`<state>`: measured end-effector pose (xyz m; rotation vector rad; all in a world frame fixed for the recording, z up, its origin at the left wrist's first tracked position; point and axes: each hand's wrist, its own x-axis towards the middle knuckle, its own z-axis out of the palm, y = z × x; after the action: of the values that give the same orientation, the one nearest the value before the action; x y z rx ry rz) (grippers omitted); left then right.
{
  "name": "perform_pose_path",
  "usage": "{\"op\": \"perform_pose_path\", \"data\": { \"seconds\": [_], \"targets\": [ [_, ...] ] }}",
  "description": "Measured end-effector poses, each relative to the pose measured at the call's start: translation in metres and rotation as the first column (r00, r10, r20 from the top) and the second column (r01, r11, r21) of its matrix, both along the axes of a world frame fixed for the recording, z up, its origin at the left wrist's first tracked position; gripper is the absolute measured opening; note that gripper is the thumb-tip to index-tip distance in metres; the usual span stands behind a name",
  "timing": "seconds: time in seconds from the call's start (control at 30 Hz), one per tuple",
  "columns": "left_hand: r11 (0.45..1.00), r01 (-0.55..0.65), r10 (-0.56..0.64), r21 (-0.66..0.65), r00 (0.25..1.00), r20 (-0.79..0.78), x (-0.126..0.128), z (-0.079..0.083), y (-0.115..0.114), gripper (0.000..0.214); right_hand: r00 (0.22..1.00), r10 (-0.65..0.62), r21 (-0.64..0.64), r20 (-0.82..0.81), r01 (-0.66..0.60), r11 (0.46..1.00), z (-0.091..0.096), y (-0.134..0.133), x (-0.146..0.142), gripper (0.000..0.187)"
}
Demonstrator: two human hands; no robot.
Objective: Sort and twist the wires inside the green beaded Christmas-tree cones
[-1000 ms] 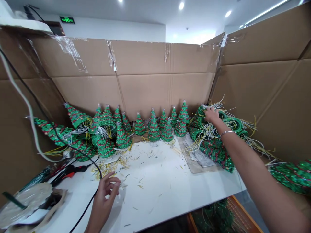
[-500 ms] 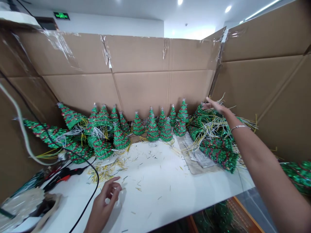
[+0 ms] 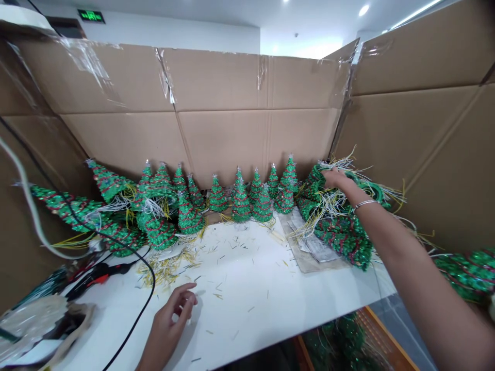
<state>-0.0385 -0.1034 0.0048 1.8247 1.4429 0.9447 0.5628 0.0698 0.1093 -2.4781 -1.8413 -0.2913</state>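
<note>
My right hand (image 3: pixel 335 178) reaches to the far right pile, its fingers bent down and closed among small green tinsel Christmas trees and loose wires; what they pinch is hidden. Under the forearm lies a tree (image 3: pixel 344 238) on its side, with white and yellow wires (image 3: pixel 331 202) spilling over the pile. My left hand (image 3: pixel 174 315) rests low over the white table (image 3: pixel 240 288), fingers loosely curled, thumb and forefinger apart, holding nothing. Near it are yellow wire offcuts (image 3: pixel 170 268). Several upright trees (image 3: pixel 240 203) with red garlands and silver tips line the back.
Cardboard walls (image 3: pixel 224 134) enclose the table's back and sides. More trees (image 3: pixel 116 237) lie at the left. A black cable (image 3: pixel 149 296) crosses the left side near a black tool with a red part (image 3: pixel 96 278). Below the front edge, an orange-brown crate (image 3: pixel 381 335) holds green tinsel pieces.
My right hand has dropped from above the right pile into it, its stretched fingers now bent down. My left hand stays nearly in place. The view has shifted slightly.
</note>
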Motion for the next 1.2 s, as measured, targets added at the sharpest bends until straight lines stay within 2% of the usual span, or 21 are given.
{"op": "perform_pose_path", "data": {
  "seconds": [0.07,0.2,0.37,0.5,0.77,0.93,1.07,1.2],
  "targets": [
    [1.000,0.005,-0.005,-0.005,1.000,-0.007,0.002,0.001,-0.002,0.041,0.998,-0.027,-0.022,0.061,0.029,0.999,-0.007,0.001,-0.005,0.048],
    [1.000,0.019,-0.018,0.008,0.999,-0.039,0.002,0.003,-0.003,0.038,0.983,-0.061,0.028,0.176,0.057,0.998,-0.013,0.002,-0.008,0.041],
    [0.999,0.029,-0.026,0.037,0.997,-0.079,-0.003,0.004,-0.001,0.036,0.983,-0.029,0.020,0.184,0.026,0.999,-0.011,0.000,-0.008,0.035],
    [0.998,0.037,-0.032,0.054,0.994,-0.102,-0.005,0.006,0.004,0.036,0.974,-0.004,0.074,0.227,-0.013,0.997,-0.002,-0.003,-0.013,0.034],
    [0.998,0.040,-0.034,0.052,0.994,-0.100,-0.003,0.003,0.005,0.037,0.949,0.031,0.212,0.314,-0.102,0.972,0.049,-0.012,-0.010,0.032],
    [0.999,0.043,-0.041,0.030,0.995,-0.086,-0.007,-0.001,0.003,0.035,0.962,-0.008,0.411,0.275,-0.110,0.905,0.083,-0.034,-0.019,0.036],
    [0.997,0.059,-0.056,0.045,0.996,-0.076,-0.006,0.003,-0.002,0.032,0.969,0.027,0.554,0.245,-0.163,0.817,0.109,-0.058,-0.055,0.041],
    [0.996,0.073,-0.069,0.051,0.995,-0.066,-0.005,0.004,-0.010,0.031,0.931,0.171,0.611,0.323,-0.343,0.713,0.128,-0.081,-0.115,0.039]
  ]
}}
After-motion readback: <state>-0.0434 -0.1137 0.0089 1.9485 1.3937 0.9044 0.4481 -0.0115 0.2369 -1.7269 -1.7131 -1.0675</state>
